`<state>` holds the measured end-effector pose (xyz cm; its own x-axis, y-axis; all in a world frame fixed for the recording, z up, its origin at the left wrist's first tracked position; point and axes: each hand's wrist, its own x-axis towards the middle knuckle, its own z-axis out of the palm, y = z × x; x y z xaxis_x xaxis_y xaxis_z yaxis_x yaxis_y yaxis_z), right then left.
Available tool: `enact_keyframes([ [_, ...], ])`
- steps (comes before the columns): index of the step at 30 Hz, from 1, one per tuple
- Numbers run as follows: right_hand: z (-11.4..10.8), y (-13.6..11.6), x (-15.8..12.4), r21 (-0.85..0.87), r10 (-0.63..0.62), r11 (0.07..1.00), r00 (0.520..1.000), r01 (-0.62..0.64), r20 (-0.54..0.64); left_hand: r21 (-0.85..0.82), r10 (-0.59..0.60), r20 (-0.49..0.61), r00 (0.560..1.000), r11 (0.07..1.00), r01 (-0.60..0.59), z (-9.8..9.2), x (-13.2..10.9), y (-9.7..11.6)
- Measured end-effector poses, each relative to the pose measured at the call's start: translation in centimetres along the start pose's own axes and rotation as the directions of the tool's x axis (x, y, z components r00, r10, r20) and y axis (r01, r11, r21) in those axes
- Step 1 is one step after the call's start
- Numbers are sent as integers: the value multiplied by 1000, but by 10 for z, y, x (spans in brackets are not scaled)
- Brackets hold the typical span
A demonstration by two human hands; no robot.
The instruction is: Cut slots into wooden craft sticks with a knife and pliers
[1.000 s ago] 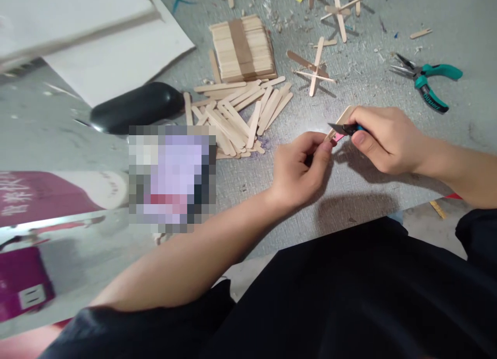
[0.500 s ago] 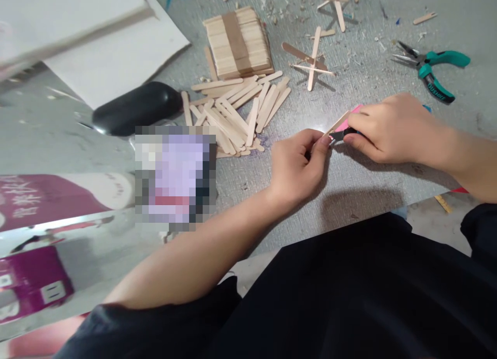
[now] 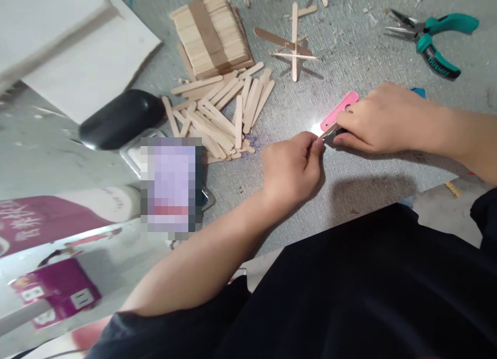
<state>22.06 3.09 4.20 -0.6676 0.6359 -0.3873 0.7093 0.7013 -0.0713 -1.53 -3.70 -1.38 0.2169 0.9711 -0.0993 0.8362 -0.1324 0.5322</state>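
Observation:
My left hand (image 3: 292, 167) is closed, thumb and forefinger pinching the end of a wooden craft stick (image 3: 328, 130). In my right hand (image 3: 388, 119) is a small knife (image 3: 331, 139) with a dark grey blade; its handle is mostly hidden by the fingers. The blade lies against the stick, close to my left fingertips. Just beyond the stick, a flat pink tool handle (image 3: 338, 112) with a round hole rests on the table, partly behind my right fingers.
Loose craft sticks (image 3: 217, 118) lie beside a banded stick bundle (image 3: 213, 32). A crossed-stick piece (image 3: 294, 43) and teal-handled pliers (image 3: 430, 43) are farther back. Left are a black case (image 3: 122, 118), a blurred-out phone-like object (image 3: 173, 185), white sheets (image 3: 93, 53) and a purple box (image 3: 62, 289).
The view has shifted, and the things on the table appear displaced. My right hand has drawn slightly nearer my left, with the knife along the stick. More of the pink handle shows.

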Motion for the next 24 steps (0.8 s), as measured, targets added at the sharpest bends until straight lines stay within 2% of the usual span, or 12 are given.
enact_keyframes([
  [2,0,0,1,19,-13,1000,1000,13,6,25,14,-5,1000,1000,-14,2,0,-2],
  [8,7,1,6,74,-32,997,997,37,-69,-39,118,-136,984,991,-124,14,1,-15],
  [15,11,-1,6,122,-17,992,992,32,-124,-44,134,-145,980,989,-142,12,2,-14],
  [21,-3,-11,3,-33,46,998,999,-46,14,-32,120,-137,983,992,-126,12,2,-15],
  [24,-4,-15,4,-52,70,996,997,-68,30,-45,126,-147,981,990,-133,12,2,-16],
])
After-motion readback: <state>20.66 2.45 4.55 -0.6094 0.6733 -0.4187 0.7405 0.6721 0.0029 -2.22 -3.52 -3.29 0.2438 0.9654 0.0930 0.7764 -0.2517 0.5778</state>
